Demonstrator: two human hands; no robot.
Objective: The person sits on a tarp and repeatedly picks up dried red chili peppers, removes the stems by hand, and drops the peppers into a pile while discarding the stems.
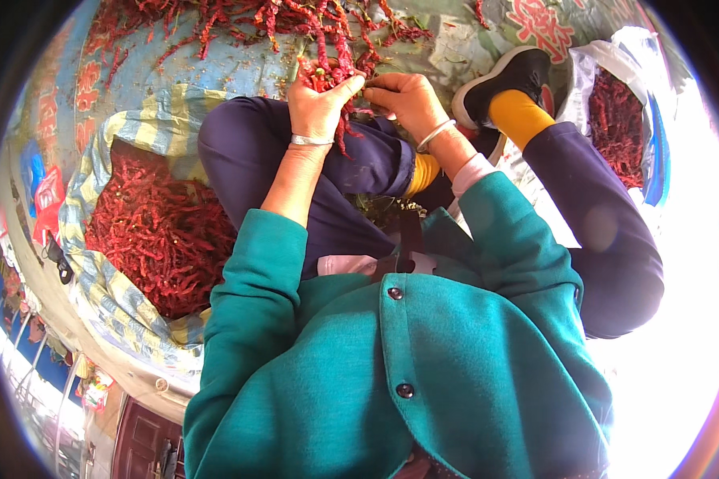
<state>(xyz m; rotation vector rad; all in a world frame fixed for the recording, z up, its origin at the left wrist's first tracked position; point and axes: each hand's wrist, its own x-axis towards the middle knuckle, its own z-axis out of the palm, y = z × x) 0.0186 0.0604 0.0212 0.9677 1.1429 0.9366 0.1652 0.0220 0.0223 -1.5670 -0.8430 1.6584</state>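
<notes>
My left hand (318, 104) is closed round a bunch of dried red chillies (325, 77), some of which hang down below it over my bent leg. Close beside its thumb, my right hand (408, 100) has thumb and forefinger pinched together. Whatever lies between those fingertips is too small to make out. Beyond my hands, more long, wrinkled chillies (248, 17) are spread in a loose heap across the ground sheet, a few reaching down to the held bunch.
On my left, a yellow-and-blue checked cloth (124, 128) surrounds a large pile of red chillies (156, 227). A white sack (581, 76) on my right also holds dark red chillies (615, 124). My black shoe (507, 84) stands near it. Red and blue plastic bags (48, 199) lie at far left.
</notes>
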